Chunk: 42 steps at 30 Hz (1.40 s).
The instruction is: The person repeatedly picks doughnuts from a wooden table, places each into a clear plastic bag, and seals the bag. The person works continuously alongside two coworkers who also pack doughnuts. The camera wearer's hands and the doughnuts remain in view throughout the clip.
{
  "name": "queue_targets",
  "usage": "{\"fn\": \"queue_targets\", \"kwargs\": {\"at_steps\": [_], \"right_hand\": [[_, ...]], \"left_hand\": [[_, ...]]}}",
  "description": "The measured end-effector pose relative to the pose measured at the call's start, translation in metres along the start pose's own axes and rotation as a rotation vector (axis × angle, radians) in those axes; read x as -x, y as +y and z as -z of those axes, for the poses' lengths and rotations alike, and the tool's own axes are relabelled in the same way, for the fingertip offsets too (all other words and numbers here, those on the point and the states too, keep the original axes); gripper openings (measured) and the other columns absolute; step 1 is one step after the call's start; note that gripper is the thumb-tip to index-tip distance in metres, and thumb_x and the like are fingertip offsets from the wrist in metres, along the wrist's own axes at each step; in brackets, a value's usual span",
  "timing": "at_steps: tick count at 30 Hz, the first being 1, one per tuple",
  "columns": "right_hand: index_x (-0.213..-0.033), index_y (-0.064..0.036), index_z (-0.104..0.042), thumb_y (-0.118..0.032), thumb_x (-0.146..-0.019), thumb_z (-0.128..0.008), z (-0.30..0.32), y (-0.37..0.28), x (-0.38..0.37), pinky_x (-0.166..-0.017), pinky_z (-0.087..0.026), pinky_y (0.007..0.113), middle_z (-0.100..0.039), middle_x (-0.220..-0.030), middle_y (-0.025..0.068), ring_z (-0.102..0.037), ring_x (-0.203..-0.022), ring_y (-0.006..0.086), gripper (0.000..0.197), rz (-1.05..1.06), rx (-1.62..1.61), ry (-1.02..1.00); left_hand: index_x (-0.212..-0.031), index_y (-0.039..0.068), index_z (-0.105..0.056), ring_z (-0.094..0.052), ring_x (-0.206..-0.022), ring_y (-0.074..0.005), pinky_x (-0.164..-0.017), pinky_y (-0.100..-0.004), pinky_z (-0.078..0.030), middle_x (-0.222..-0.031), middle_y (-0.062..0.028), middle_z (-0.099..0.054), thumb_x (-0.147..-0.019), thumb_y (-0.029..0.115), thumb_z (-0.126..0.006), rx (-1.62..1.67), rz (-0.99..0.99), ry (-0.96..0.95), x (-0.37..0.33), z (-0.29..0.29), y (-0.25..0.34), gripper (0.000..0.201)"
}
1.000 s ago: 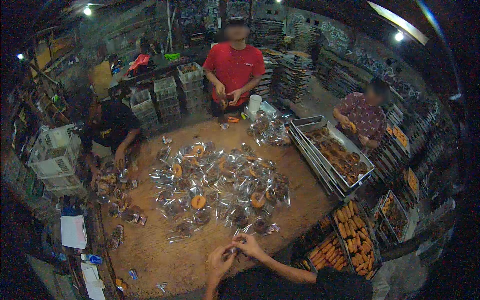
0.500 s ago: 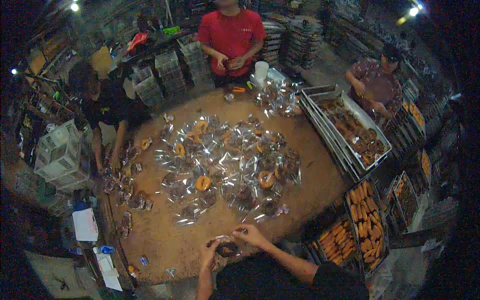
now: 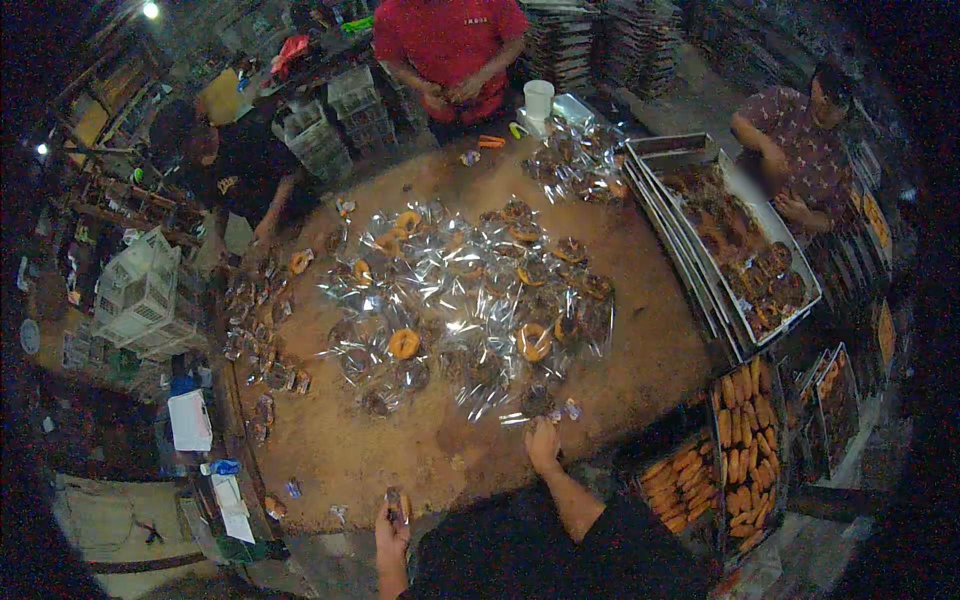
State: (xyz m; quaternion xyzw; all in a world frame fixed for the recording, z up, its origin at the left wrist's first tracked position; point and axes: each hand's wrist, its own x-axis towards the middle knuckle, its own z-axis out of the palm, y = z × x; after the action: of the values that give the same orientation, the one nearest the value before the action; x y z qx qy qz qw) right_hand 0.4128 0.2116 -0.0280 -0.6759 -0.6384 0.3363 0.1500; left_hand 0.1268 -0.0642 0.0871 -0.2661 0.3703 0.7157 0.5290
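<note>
My left hand (image 3: 392,532) is closed around a doughnut (image 3: 399,506) in clear wrap, dark on one face, held at the table's near edge. My right hand (image 3: 543,446) reaches forward over the table, at the near side of a dark wrapped doughnut (image 3: 538,401). Its fingers are hidden behind the back of the hand, so I cannot tell whether they grip the wrap. Beyond it spreads a heap of doughnuts in shiny clear bags (image 3: 460,300), some dark-topped. A plain golden doughnut (image 3: 404,344) shows among them.
The brown table (image 3: 450,455) has more wrapped pieces (image 3: 265,340) along its left side. Stacked trays (image 3: 690,290) of dark doughnuts stand at the right, with trays of long golden pastries (image 3: 745,450) below. Three people (image 3: 455,40) work around the table. White crates (image 3: 150,290) stand at left.
My hands have parted from around the wrapped doughnut. The left took it lower and to the left; the right moved forward and right to the heap's near edge. The whole view has shifted slightly.
</note>
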Motion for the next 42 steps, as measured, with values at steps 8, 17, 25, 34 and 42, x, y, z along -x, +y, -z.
{"fn": "queue_targets", "kwargs": {"at_steps": [8, 17, 25, 34, 42], "right_hand": [[-0.109, -0.0025, -0.059, -0.023, -0.086, -0.066, 0.033, 0.020, 0.003, -0.092, -0.046, 0.049, -0.057, -0.115, 0.0217, -0.056, -0.107, 0.0410, 0.031, -0.016, -0.134, 0.293], [-0.114, -0.0027, -0.057, -0.017, -0.082, -0.070, 0.019, 0.040, -0.020, -0.093, -0.046, 0.043, -0.053, -0.119, 0.0186, -0.055, -0.107, 0.0383, 0.037, 0.000, -0.211, 0.422], [-0.103, -0.0032, -0.061, -0.027, -0.084, -0.072, 0.015, 0.051, -0.021, -0.098, -0.045, 0.044, -0.059, -0.114, 0.0222, -0.057, -0.110, 0.0374, 0.033, 0.038, -0.242, 0.355], [-0.087, -0.0016, -0.064, -0.015, -0.081, -0.069, 0.003, 0.107, -0.047, -0.070, -0.048, 0.040, -0.065, -0.082, 0.0135, -0.062, -0.072, 0.0287, 0.015, 0.015, -0.376, 0.424], [-0.091, -0.0028, -0.068, -0.025, -0.076, -0.076, 0.046, 0.071, -0.032, -0.075, -0.049, 0.044, -0.067, -0.085, 0.0172, -0.064, -0.083, 0.0351, 0.028, -0.101, -0.304, 0.377]], "left_hand": [[-0.123, 0.006, -0.058, -0.063, -0.104, -0.0310, -0.094, -0.0538, -0.050, -0.118, -0.0155, -0.064, -0.096, 0.029, -0.055, -0.133, -0.119, 0.139, 0.004, -0.031, -0.022, 0.036], [-0.119, 0.006, -0.059, -0.061, -0.105, -0.0365, -0.093, -0.0606, -0.047, -0.116, -0.0158, -0.064, -0.097, 0.027, -0.054, -0.174, -0.073, -0.041, 0.009, -0.052, 0.003, 0.031], [-0.113, 0.004, -0.061, -0.066, -0.098, -0.0299, -0.093, -0.0491, -0.053, -0.110, -0.0165, -0.067, -0.097, 0.018, -0.055, -0.347, -0.043, 0.105, 0.017, -0.053, -0.006, 0.022], [-0.110, 0.004, -0.063, -0.064, -0.095, -0.0207, -0.084, -0.0355, -0.052, -0.104, -0.0071, -0.067, -0.091, 0.018, -0.066, -0.782, -0.408, 0.116, 0.008, -0.081, -0.017, 0.024], [-0.108, 0.001, -0.065, -0.064, -0.097, -0.0194, -0.085, -0.0333, -0.052, -0.105, -0.0078, -0.069, -0.091, 0.012, -0.065, -0.768, -0.293, 0.074, 0.028, -0.097, -0.009, 0.020]]}}
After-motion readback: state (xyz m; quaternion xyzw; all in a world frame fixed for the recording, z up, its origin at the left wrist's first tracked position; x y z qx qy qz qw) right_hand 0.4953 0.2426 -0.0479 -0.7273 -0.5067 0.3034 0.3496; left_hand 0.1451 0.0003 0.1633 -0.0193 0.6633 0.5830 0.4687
